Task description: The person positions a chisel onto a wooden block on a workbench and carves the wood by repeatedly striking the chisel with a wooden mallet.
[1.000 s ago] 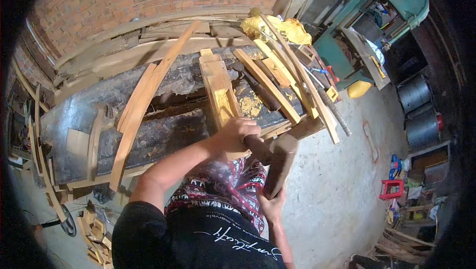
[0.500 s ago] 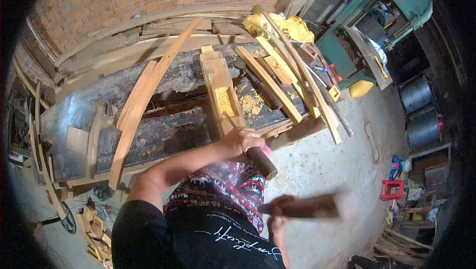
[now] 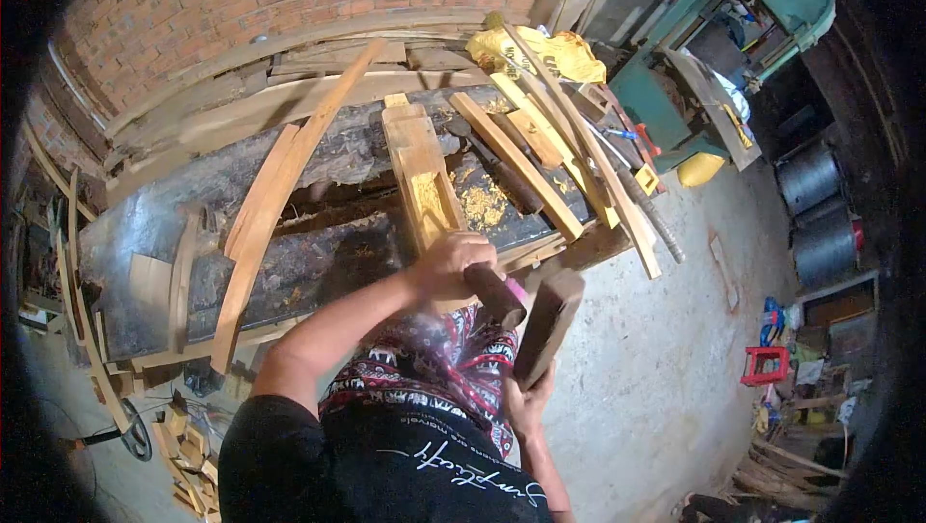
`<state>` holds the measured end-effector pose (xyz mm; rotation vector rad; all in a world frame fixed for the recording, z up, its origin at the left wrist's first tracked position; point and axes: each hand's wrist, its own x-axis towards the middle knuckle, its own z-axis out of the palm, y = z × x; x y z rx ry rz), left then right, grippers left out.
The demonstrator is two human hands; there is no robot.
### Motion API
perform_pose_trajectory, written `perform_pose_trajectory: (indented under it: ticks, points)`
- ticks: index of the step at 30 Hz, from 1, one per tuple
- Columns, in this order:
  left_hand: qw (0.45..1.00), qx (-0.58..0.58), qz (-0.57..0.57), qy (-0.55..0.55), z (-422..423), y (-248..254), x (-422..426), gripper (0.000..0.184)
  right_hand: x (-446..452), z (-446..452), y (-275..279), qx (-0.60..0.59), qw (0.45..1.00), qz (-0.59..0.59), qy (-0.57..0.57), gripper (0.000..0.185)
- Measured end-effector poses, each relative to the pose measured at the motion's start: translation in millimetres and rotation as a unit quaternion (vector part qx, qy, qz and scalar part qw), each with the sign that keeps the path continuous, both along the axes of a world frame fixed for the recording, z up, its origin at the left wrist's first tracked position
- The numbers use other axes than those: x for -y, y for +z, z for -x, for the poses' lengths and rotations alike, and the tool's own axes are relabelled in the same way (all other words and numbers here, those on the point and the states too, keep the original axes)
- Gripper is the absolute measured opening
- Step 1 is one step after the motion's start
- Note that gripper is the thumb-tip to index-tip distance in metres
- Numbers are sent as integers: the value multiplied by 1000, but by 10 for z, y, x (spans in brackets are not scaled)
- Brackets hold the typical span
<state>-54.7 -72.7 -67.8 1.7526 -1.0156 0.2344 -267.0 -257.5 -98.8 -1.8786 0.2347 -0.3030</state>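
Observation:
My left hand (image 3: 457, 267) is wrapped round the handle of a chisel (image 3: 495, 295), whose dark, thick handle end points toward me. The chisel's blade is hidden by the hand. Under and beyond the hand lies a light wooden beam (image 3: 417, 151) with a long recess holding yellow shavings (image 3: 427, 201). Lower right, my right hand (image 3: 529, 402) grips a dark wooden mallet (image 3: 550, 325) near its lower end. The mallet block stands just right of the chisel handle, with a narrow gap between them.
A dark, rough workbench (image 3: 342, 262) carries loose planks (image 3: 516, 161), shavings and a long board (image 3: 289, 185). A yellow bag (image 3: 569, 57) lies at its back. Right are a green machine (image 3: 641, 103) and a red stool (image 3: 765, 366); wood offcuts (image 3: 196, 441) lie lower left.
The mallet swung out to the right, blurred, half a second ago and is now back beside the chisel handle. My left hand has stayed near the beam's front end, with its grip kept.

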Motion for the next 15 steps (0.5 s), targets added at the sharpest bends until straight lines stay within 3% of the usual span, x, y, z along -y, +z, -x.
perform_pose_trajectory:
  ticks: [2, 4, 5, 6, 7, 9, 12, 15]
  points:
    - [998, 56, 16, 8, 1, 28, -1, 29, 80, 62, 93, -50, 997, -2, -57, 49]
    - [999, 37, 17, 7, 14, -16, -5, 29, 64, 156, 170, 59, 992, -61, -92, 47]
    - [1000, 24, 16, 13, -15, -118, 12, 20, 1, 163, 305, 112, 985, -82, -100, 47]
    - [1000, 12, 15, 18, -35, -186, 24, 17, 116, 175, 232, 211, 977, 2, -8, 45]
    - [1000, 12, 15, 17, -46, -206, 22, 17, 161, 178, 106, 212, 977, 3, -9, 45]
    - [1000, 5, 2, 16, -61, -219, 17, 19, 249, 167, -174, 176, 959, 220, 42, 42]
    - [1000, -8, -7, 2, 18, 34, -20, 29, -30, -56, 2, 42, 995, 90, 31, 41]
    - [999, 45, 8, 12, -11, -58, 10, 28, -4, 2, 276, -26, 999, -28, -30, 47]
